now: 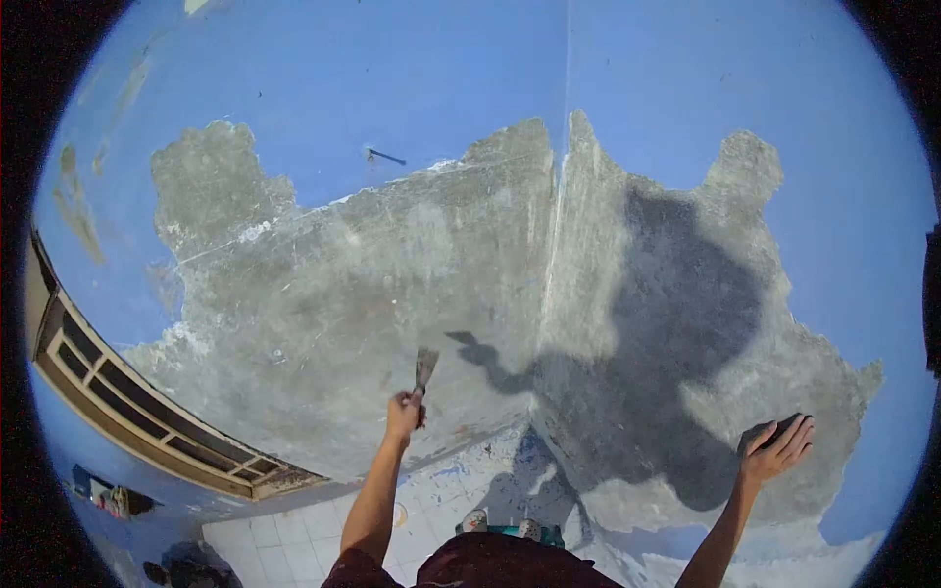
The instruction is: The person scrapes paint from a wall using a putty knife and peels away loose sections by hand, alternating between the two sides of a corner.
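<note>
My left hand (pixel 403 416) is wrapped round the handle of a scraper (pixel 426 367), its flat blade pointing up in front of the left wall. Bare grey plaster (pixel 323 294) shows behind the blade, bordered by ragged edges of blue paint (pixel 392 78). On the right wall, my right hand (pixel 779 451) lies against the grey surface with its fingers spread, holding nothing. A large shadow of my head and arms falls across the corner and the right wall.
A nail-like rod (pixel 388 157) juts from the left wall. A wooden window frame (pixel 157 416) lies at lower left. My feet (pixel 475 521) stand on a green support (pixel 551 535) above a tiled floor (pixel 284 539) with scattered paint flakes.
</note>
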`<state>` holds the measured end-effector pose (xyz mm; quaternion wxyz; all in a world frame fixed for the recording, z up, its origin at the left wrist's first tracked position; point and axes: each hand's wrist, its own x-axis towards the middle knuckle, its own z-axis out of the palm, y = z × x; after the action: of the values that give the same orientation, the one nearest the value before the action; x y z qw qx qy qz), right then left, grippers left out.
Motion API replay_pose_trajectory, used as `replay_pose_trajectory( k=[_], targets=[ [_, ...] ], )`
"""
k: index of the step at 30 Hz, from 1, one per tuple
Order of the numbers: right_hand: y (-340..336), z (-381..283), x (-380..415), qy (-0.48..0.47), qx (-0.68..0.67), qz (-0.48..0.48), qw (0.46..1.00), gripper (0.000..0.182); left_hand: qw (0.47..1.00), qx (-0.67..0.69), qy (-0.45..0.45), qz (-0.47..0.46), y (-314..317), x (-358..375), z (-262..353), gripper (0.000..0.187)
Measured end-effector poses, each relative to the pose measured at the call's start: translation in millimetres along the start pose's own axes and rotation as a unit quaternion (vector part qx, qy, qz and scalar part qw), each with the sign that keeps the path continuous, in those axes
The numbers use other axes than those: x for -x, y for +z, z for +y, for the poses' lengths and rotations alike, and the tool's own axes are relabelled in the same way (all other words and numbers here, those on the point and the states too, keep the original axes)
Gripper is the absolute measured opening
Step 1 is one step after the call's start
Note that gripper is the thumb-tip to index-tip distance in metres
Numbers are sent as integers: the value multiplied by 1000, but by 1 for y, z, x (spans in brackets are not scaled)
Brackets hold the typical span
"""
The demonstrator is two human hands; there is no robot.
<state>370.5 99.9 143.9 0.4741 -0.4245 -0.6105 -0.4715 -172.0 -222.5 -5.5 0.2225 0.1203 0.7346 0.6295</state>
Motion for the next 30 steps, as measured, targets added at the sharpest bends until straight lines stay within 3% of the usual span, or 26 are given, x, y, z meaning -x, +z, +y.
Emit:
replay_pose_trajectory(
  k=[6,7,10,11,14,16,18,21,26,30],
  targets=[
    [5,-6,4,-12,-9,-2,1000,46,990,87,-108,40,-31,36,-5,19],
    [7,-8,7,-3,-6,-3,1000,46,992,76,-96,40,-35,41,-18,28],
    [16,-15,24,21,2,-21,1000,46,963,189,-180,62,-27,68,-68,50],
    [17,-17,32,32,5,-38,999,46,945,254,-202,33,-27,72,-108,47],
    [24,-25,47,26,2,-44,999,47,945,245,-214,41,1,127,-122,33],
    [23,-29,49,27,38,-36,998,47,933,249,-259,-12,3,143,-135,31],
    [24,-35,47,20,53,-24,998,48,958,151,-242,6,1,148,-132,27],
    [26,-48,52,81,39,-48,995,51,978,88,-188,-17,-3,153,-116,25],
    [35,-82,57,118,20,-33,992,55,976,91,-197,-31,-8,151,-105,23],
    [32,-103,60,128,-8,-94,987,58,969,115,-220,-20,-5,151,-107,26]
  ],
)
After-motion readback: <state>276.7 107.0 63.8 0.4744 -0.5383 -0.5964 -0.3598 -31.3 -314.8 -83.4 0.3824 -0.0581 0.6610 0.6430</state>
